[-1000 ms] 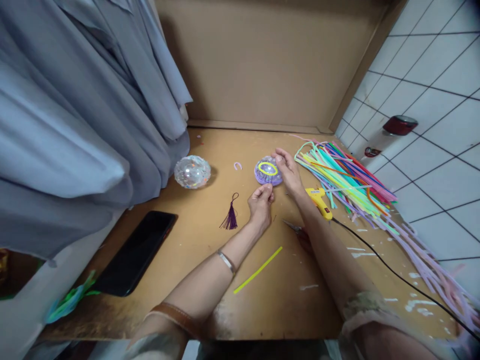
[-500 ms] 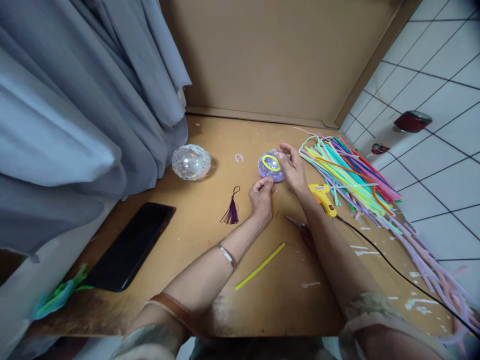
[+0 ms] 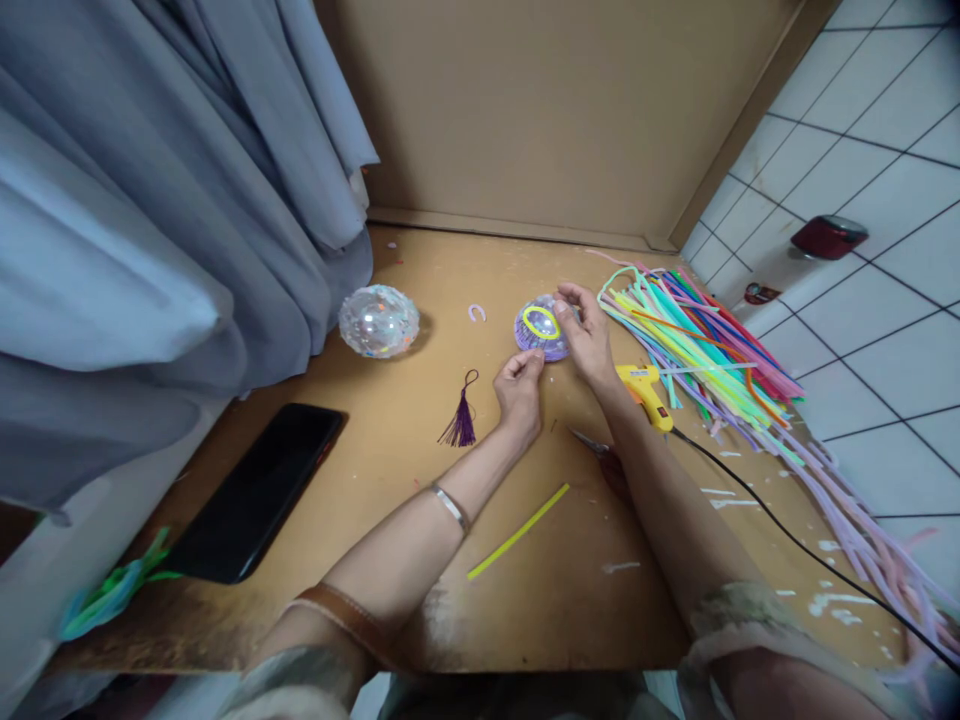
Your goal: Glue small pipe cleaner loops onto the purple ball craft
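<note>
A clear plastic ball [image 3: 531,342] with purple trim around its lower part rests on the table. A yellow pipe-cleaner ring [image 3: 527,318] lies on its top. My right hand [image 3: 589,335] holds the ball from its right side, thumb and fingers bent around the edge. At the near edge, my left hand [image 3: 519,388] pinches thumb and fingertips together against the purple trim; whatever is between them is too small to make out. A dark purple tassel [image 3: 462,418] lies left of that hand. A cut yellow pipe cleaner [image 3: 519,532] lies nearer to me.
Left stand another clear decorated ball [image 3: 379,322] and a black phone [image 3: 259,495]. A yellow glue gun [image 3: 646,393] with a black cord lies right, beside a pile of coloured pipe cleaners [image 3: 694,345]. Scissors [image 3: 596,445] lie partly under my right forearm. A pale pink curved piece [image 3: 476,312] lies behind the tassel.
The view has shifted very slightly. Both hands stay at the purple-trimmed ball, with hardly any visible movement.
</note>
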`<state>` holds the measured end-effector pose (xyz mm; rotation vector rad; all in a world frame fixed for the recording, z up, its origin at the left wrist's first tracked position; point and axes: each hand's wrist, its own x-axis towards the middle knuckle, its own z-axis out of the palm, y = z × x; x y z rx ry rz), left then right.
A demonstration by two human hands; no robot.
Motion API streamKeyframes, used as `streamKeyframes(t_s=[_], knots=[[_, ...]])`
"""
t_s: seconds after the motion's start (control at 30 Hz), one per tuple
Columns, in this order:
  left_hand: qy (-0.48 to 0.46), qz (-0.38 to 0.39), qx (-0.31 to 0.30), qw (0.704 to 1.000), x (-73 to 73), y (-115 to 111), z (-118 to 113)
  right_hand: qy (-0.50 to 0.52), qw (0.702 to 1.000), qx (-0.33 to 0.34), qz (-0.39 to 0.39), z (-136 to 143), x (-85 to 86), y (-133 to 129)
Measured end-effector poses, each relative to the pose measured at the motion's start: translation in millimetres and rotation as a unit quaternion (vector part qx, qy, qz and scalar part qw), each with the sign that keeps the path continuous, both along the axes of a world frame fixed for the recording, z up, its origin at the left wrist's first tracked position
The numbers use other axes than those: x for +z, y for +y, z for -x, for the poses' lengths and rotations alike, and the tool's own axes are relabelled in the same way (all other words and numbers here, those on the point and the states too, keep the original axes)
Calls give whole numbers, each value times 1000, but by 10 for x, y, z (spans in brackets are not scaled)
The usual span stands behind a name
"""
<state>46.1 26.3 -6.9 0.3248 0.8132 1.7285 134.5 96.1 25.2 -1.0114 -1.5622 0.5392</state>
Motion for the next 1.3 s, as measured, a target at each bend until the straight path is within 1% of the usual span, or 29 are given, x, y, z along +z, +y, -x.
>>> streamKeyframes(t_s=[0.23, 0.57, 0.83, 1.17, 1.3], knots=[[-9, 6, 2, 1000, -1, 29, -2, -4, 1000, 9, 1, 1, 25, -21], [-5, 19, 11, 1000, 7, 35, 0, -5, 1000, 4, 2, 8, 40, -32], [-7, 18, -2, 1000, 12, 41, 5, -1, 1000, -1, 3, 17, 54, -44], [0, 20, 2, 1000, -29, 68, 2, -1, 1000, 1, -1, 22, 44, -52], [-4, 20, -2, 1000, -25, 67, 6, -5, 1000, -1, -2, 21, 44, -53]])
